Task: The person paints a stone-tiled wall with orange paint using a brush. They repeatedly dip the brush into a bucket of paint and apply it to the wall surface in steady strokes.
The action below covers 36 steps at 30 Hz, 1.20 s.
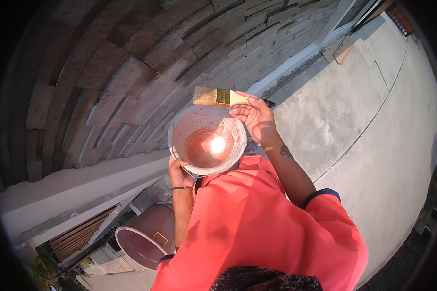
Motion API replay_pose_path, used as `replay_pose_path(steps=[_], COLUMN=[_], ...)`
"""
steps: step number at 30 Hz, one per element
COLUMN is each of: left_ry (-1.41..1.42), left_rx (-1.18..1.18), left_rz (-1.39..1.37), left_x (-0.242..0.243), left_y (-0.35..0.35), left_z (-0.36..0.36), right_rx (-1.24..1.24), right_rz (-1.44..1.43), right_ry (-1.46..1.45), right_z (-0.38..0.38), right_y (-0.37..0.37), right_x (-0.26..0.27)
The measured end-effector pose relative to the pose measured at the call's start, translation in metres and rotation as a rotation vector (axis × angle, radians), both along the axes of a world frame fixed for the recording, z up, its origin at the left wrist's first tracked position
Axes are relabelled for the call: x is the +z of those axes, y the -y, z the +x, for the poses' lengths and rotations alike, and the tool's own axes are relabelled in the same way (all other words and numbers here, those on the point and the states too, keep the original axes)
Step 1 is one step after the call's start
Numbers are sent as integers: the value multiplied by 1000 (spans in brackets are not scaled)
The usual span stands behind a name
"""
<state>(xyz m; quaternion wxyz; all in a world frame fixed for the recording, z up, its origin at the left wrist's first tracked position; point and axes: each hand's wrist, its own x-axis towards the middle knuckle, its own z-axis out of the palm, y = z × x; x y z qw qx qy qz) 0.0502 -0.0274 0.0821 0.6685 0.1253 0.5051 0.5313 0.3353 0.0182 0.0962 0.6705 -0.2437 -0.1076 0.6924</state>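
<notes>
My left hand (179, 174) grips the rim of a round bucket (177, 123) at its near left side, the thumb over the edge. Liquid (204, 154) covers the bucket's bottom and throws back a bright glare; whitish and reddish smears coat the inner wall. In my right hand (255, 118) is a flat paintbrush (224, 96) with a pale handle, a brass-coloured ferrule and light bristles. The brush lies nearly level above the bucket's far rim, its bristles pointing left towards the wall. My right fingertips are close to the bucket's right rim; whether they touch it I cannot tell.
A wall of uneven stone cladding (131, 76) rises ahead and to the left, above a pale ledge (94, 182). Behind my left arm a large plastic tub (140, 240) with a yellow handle lies tilted. Flat boards (344, 50) rest on the concrete floor (324, 109) by the wall's far end.
</notes>
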Motion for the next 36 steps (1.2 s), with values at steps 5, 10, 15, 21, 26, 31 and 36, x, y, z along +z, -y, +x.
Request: replay_pose_path(steps=[5, 10, 15, 21, 26, 31, 36], left_ry=[-10, -24, -8, 20, 16, 7, 14], left_rx=[-43, -80, -25, 23, 5, 2, -12], left_rz=[-6, 11, 30, 19, 51, 25, 21], left_x=[1, -3, -6, -8, -8, -9, -7], left_y=[4, 6, 9, 3, -1, -3, -3], left_z=[-19, -35, -44, -41, -37, -32, -20], right_rx=[-466, -760, -855, -840, -706, -781, -1032], right_rz=[334, 730, 867, 607, 857, 819, 715], right_ry=[451, 1477, 1534, 1602, 1674, 1467, 1604], right_z=[-16, 19, 32, 25, 19, 21, 34], right_y=[-57, -99, -105, -103, -106, -111, -120], right_x=[42, 82, 90, 81, 73, 64, 68])
